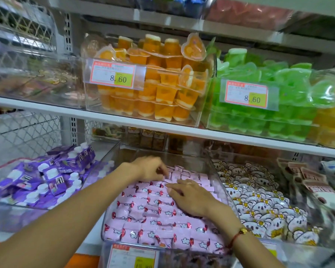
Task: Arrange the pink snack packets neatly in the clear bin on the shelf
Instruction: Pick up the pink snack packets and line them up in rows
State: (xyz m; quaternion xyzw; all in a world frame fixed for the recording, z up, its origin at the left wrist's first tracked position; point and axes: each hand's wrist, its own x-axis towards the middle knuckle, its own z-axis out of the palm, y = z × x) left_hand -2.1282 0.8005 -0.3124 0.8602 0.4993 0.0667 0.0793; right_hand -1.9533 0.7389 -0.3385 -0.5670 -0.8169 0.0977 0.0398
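Pink snack packets (153,213) fill the clear bin (223,182) on the lower shelf at 6 o'clock, laid in rough rows. Left hand (149,168) at the bin's 11 o'clock, fingers curled down onto the back packets, actual grip can't tell; right hand (190,197) lies flat, fingers spread, pressing packets at the 2 o'clock side. Purple packets (46,182) at 9 o'clock, koala packets (259,200) at 3, orange jelly cups (153,80) at 12.

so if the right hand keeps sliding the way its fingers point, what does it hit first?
Probably the left hand: the right hand lies on the pink packets, fingers pointing up-left toward it. Gap looks small; depth is unclear.
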